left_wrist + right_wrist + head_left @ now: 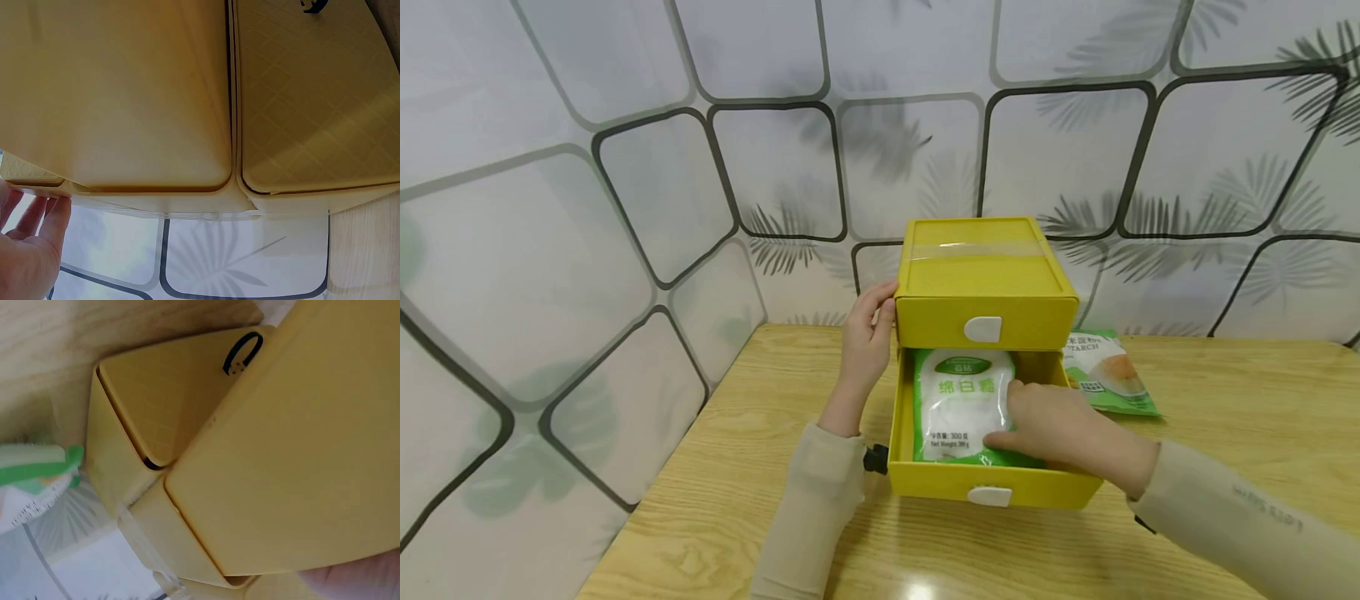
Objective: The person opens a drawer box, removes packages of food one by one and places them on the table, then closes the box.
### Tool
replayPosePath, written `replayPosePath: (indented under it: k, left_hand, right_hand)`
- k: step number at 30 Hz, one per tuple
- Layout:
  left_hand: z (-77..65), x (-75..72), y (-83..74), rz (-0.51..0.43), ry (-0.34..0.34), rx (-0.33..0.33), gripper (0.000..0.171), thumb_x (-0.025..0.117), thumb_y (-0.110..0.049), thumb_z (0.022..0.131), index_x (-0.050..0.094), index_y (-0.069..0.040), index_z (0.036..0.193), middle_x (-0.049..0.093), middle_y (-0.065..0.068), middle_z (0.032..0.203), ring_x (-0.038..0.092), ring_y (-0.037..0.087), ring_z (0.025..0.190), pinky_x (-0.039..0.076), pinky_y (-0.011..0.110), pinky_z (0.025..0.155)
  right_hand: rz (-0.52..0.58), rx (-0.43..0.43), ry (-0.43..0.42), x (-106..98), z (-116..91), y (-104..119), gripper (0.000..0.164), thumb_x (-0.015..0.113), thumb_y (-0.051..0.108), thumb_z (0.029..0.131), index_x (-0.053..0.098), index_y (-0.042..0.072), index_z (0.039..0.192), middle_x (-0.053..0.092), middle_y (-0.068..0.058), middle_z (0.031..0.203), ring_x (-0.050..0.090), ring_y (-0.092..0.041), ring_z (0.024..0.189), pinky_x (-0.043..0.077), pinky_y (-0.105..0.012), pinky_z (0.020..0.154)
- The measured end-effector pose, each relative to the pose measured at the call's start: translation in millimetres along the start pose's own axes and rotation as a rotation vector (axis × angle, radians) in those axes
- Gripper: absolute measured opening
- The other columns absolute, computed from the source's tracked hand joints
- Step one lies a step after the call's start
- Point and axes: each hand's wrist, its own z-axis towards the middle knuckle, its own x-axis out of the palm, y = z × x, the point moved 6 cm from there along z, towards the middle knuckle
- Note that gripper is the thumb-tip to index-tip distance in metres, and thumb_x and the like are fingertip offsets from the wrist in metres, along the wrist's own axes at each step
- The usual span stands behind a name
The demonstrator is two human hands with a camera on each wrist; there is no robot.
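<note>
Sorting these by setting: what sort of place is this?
Probably a room's corner, perhaps at home: a wood-grain table, leaf-patterned walls meeting behind it, and yellow drawers on top.

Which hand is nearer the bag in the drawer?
Right: right hand touches the bag inside the lower drawer; left hand is against the left side of the upper drawer.

Bright head view, table glare, dimmer wrist views
</note>
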Motion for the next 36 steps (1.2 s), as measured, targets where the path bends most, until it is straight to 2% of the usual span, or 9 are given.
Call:
replayPosePath:
  k: [8, 14, 19, 22, 26, 28, 31, 34, 36]
  left_hand:
    - [-0.4, 0.1, -2.0, 0.011, -0.002, 0.001, 0.024, 0.04, -0.005, 0.082, 0.051, 0.001, 0.103, 0.048, 0.009, 0.103, 0.043, 0.013, 0.094, 0.041, 0.023, 0.07]
    - [0.0, -0.2, -2.7, 0.019, -0.009, 0.015, 0.024, 0.04, -0.005, 0.082, 0.051, 0.002, 0.102, 0.048, 0.01, 0.102, 0.043, 0.013, 0.094, 0.04, 0.023, 0.071]
    - [0.2, -0.2, -1.3, 0.012, -0.014, 0.01, 0.024, 0.041, -0.005, 0.082, 0.051, 0.002, 0.102, 0.048, 0.01, 0.102, 0.043, 0.013, 0.093, 0.04, 0.023, 0.072]
    - [0.4, -0.1, -1.1, 0.009, -0.01, 0.003, 0.024, 0.04, -0.005, 0.082, 0.051, 0.002, 0.102, 0.048, 0.01, 0.102, 0.043, 0.013, 0.093, 0.04, 0.023, 0.071]
    - [0.1, -0.3, -1.3, 0.005, -0.005, -0.012, 0.024, 0.04, -0.006, 0.082, 0.051, 0.002, 0.103, 0.048, 0.01, 0.102, 0.043, 0.013, 0.094, 0.041, 0.023, 0.07]
    - [-0.2, -0.5, -1.4, 0.005, -0.005, -0.013, 0.024, 0.04, -0.006, 0.082, 0.051, 0.002, 0.102, 0.048, 0.01, 0.102, 0.043, 0.013, 0.094, 0.041, 0.023, 0.07]
    - [-0.3, -0.4, -0.3, 0.007, -0.007, -0.01, 0.024, 0.041, -0.005, 0.082, 0.051, 0.002, 0.102, 0.048, 0.011, 0.102, 0.043, 0.013, 0.093, 0.041, 0.023, 0.07]
    - [-0.1, -0.1, 0.4, 0.01, -0.008, -0.008, 0.024, 0.041, -0.005, 0.082, 0.051, 0.002, 0.102, 0.048, 0.01, 0.102, 0.043, 0.013, 0.093, 0.041, 0.023, 0.07]
    - [0.3, 0.0, 0.6, 0.003, -0.009, -0.011, 0.024, 0.041, -0.005, 0.082, 0.051, 0.002, 0.102, 0.048, 0.01, 0.102, 0.044, 0.013, 0.093, 0.041, 0.023, 0.069]
  right_hand:
    - [0.157, -0.034, 0.1, 0, 4, -2, 0.041, 0.062, 0.035, 0.064, 0.048, 0.001, 0.083, 0.043, 0.0, 0.059, 0.04, -0.011, 0.049, 0.033, -0.023, 0.043]
    - [0.369, -0.058, 0.172, -7, 6, -5, 0.025, 0.061, 0.025, 0.067, 0.048, 0.005, 0.075, 0.041, 0.001, 0.058, 0.037, -0.011, 0.051, 0.031, -0.023, 0.047]
    - [0.603, 0.01, 0.217, -8, 7, -8, 0.028, 0.057, 0.024, 0.071, 0.039, 0.005, 0.062, 0.029, -0.001, 0.052, 0.028, -0.012, 0.046, 0.025, -0.023, 0.044]
    - [0.775, 0.082, 0.222, -6, 7, -11, 0.023, 0.055, 0.021, 0.073, 0.048, -0.001, 0.073, 0.045, -0.004, 0.063, 0.04, -0.011, 0.053, 0.037, -0.024, 0.049]
    - [0.982, 0.153, 0.257, 1, 8, -13, 0.044, 0.051, 0.018, 0.076, 0.04, -0.013, 0.105, 0.048, -0.014, 0.096, 0.046, -0.016, 0.078, 0.04, -0.029, 0.067]
    - [1.081, 0.183, 0.283, 5, 8, -14, 0.044, 0.048, 0.017, 0.077, 0.037, -0.014, 0.107, 0.047, -0.013, 0.095, 0.045, -0.015, 0.078, 0.039, -0.029, 0.068]
    - [1.184, 0.214, 0.3, 10, 10, -15, 0.044, 0.045, 0.014, 0.078, 0.032, -0.014, 0.109, 0.046, -0.006, 0.076, 0.041, -0.011, 0.064, 0.037, -0.025, 0.063]
    - [1.262, 0.232, 0.295, 13, 12, -16, 0.044, 0.044, 0.012, 0.078, 0.03, -0.015, 0.109, 0.045, -0.007, 0.073, 0.039, -0.011, 0.061, 0.037, -0.025, 0.063]
    - [1.29, 0.233, 0.286, 14, 12, -16, 0.051, 0.044, 0.012, 0.078, 0.023, -0.017, 0.113, 0.044, -0.015, 0.092, 0.041, -0.013, 0.071, 0.038, -0.027, 0.069]
